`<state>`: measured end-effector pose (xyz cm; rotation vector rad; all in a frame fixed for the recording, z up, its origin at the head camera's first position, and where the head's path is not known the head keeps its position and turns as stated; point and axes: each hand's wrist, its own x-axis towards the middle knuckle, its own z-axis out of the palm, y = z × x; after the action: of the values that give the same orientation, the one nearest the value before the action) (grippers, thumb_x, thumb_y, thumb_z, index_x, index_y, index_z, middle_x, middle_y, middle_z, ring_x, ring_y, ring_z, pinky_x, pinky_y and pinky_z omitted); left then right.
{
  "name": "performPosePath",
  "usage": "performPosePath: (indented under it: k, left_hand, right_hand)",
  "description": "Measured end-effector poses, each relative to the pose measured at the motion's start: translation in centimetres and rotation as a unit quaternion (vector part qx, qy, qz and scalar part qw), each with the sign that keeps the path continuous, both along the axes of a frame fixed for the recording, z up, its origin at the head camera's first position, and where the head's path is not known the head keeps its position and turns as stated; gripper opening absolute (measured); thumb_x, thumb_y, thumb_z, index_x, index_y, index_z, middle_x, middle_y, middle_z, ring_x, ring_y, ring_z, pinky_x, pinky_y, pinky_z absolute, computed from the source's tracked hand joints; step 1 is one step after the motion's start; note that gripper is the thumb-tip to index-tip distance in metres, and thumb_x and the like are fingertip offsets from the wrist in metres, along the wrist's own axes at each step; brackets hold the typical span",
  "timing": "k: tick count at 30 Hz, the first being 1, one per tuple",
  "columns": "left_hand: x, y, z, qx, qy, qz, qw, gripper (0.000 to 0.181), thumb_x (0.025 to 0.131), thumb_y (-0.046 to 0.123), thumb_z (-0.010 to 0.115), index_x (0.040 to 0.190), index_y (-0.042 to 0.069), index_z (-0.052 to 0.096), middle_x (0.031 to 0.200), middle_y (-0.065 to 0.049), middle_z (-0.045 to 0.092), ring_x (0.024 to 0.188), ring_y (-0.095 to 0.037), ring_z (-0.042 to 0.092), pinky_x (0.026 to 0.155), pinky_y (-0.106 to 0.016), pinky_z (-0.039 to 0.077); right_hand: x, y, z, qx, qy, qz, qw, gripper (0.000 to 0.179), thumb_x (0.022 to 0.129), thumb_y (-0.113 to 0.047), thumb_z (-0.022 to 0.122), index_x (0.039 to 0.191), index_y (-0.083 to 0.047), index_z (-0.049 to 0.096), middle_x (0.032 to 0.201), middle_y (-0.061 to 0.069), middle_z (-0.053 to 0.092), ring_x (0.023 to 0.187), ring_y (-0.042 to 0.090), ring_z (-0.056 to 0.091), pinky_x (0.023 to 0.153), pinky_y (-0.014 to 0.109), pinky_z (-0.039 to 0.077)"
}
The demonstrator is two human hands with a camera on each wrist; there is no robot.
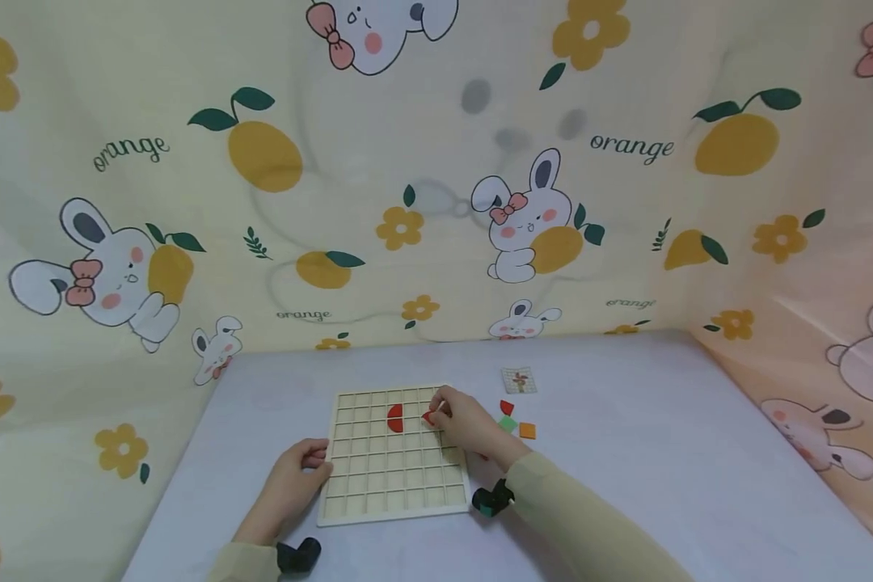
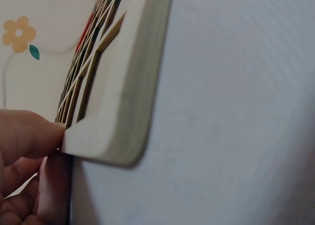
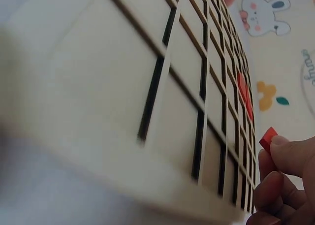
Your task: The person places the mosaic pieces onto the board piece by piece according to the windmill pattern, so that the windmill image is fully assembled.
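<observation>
A pale wooden grid board (image 1: 385, 486) lies on the table with its raised lines forming rows of square cells. My left hand (image 1: 296, 478) holds its left edge, thumb (image 2: 34, 135) on the rim and the other fingers down at the side. Over the upper right cells, my right hand (image 1: 471, 422) pinches a small red piece (image 3: 268, 138) between thumb and fingertips. Two red quarter-round pieces (image 1: 395, 418) sit one above the other in the upper middle cells, curved sides facing left.
Right of the board lie a red piece (image 1: 506, 407), a green piece (image 1: 508, 423) and an orange square (image 1: 527, 431). Behind them is a small picture card (image 1: 519, 380) with a pinwheel-like figure on a grid. A printed cloth (image 1: 436, 275) hangs along the table's back edge.
</observation>
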<state>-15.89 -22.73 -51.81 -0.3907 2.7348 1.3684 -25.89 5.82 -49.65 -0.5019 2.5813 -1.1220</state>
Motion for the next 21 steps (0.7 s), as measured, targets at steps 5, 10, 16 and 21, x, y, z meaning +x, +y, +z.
performPosePath:
  k: [5, 10, 16, 21]
  left_hand:
    - [-0.1, -0.1, -0.3, 0.002, -0.006, 0.005, 1.0, 0.041, 0.087, 0.01, 0.065, 0.126, 0.002, 0.058, 0.102, -0.005, 0.061, 0.095, -0.021, 0.054, 0.082, -0.039, 0.045]
    - [-0.1, 0.0, -0.3, 0.001, -0.008, 0.007, 0.9999, 0.04, 0.087, 0.01, 0.065, 0.126, 0.002, 0.058, 0.103, -0.005, 0.06, 0.095, -0.02, 0.053, 0.082, -0.038, 0.044]
    - [-0.1, 0.1, -0.3, -0.002, -0.009, 0.01, 0.9999, 0.04, 0.087, 0.009, 0.065, 0.126, 0.002, 0.057, 0.102, -0.005, 0.06, 0.095, -0.021, 0.053, 0.082, -0.038, 0.044]
    - [-0.2, 0.0, -0.4, -0.003, -0.004, 0.007, 1.0, 0.039, 0.087, 0.009, 0.066, 0.125, 0.002, 0.058, 0.1, -0.004, 0.06, 0.094, -0.02, 0.053, 0.081, -0.038, 0.044]
  right_hand:
    - [0.0, -1.5, 0.0, 0.006, 0.025, 0.033, 0.9991, 0.004, 0.097, -0.019, 0.057, 0.101, -0.018, 0.058, 0.085, -0.004, 0.06, 0.071, 0.015, 0.055, 0.062, 0.031, 0.046]
    - [-0.1, -2.5, -0.2, 0.035, 0.045, 0.038, 0.9977, 0.005, 0.098, -0.02, 0.057, 0.101, -0.019, 0.06, 0.081, -0.006, 0.059, 0.069, 0.013, 0.054, 0.062, 0.03, 0.046]
    - [-0.2, -3.1, -0.6, 0.05, 0.04, 0.025, 0.9977, 0.003, 0.096, -0.024, 0.061, 0.094, -0.022, 0.059, 0.08, -0.006, 0.059, 0.07, 0.014, 0.054, 0.062, 0.031, 0.045]
    - [-0.2, -3.3, -0.7, 0.05, 0.049, 0.025, 0.9972, 0.005, 0.094, -0.024, 0.063, 0.091, -0.024, 0.059, 0.081, -0.007, 0.059, 0.071, 0.014, 0.054, 0.062, 0.031, 0.045]
